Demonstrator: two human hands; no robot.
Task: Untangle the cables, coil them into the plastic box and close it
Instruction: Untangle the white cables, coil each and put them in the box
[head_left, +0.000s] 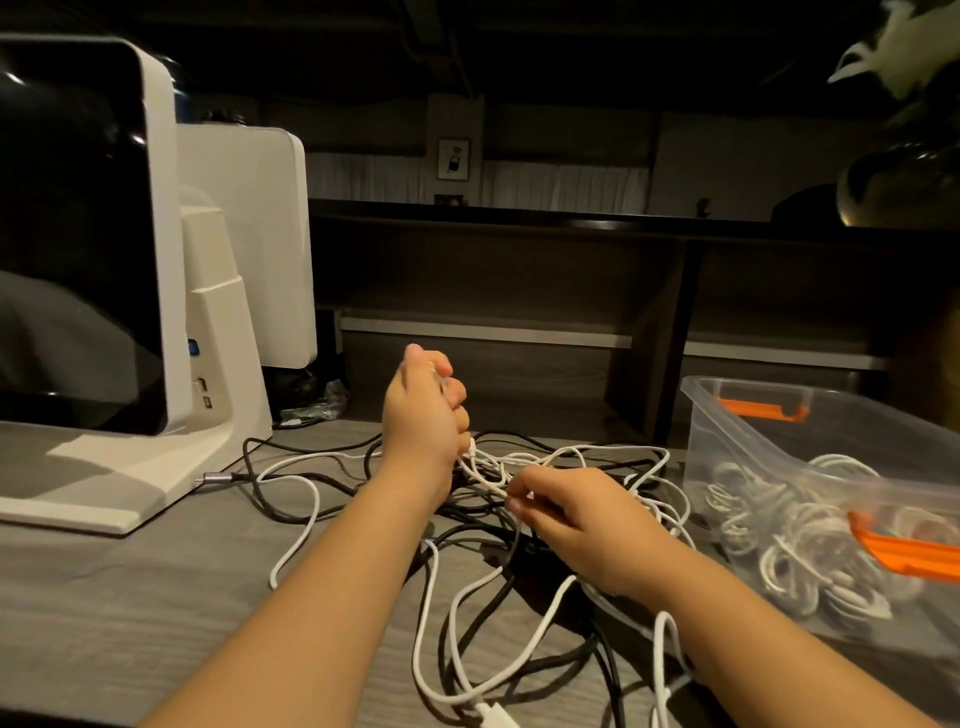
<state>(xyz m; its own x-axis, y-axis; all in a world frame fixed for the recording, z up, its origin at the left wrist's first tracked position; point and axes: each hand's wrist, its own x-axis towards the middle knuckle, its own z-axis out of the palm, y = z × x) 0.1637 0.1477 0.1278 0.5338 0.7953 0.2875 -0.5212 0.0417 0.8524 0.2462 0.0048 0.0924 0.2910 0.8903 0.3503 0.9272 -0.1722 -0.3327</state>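
Tangled cables, white and black mixed, are sprawled in loose loops across the grey desk. Just right sits the clear plastic box (orange latches, lid off), already holding coiled white cables.

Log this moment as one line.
left hand: grips white cable | right hand: pinches it | plastic box: open, coils inside

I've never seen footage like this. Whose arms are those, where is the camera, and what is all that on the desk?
No machine here: a person wears a camera on the head, looking down at their own arms. The left hand grips a lifted white cable, and the right hand pinches the same cable lower down. Under them, on the grey desk, lies a tangle of black and white cables. At right stands a clear plastic box with orange latches, already holding coiled white cables. A white monitor stands at left.
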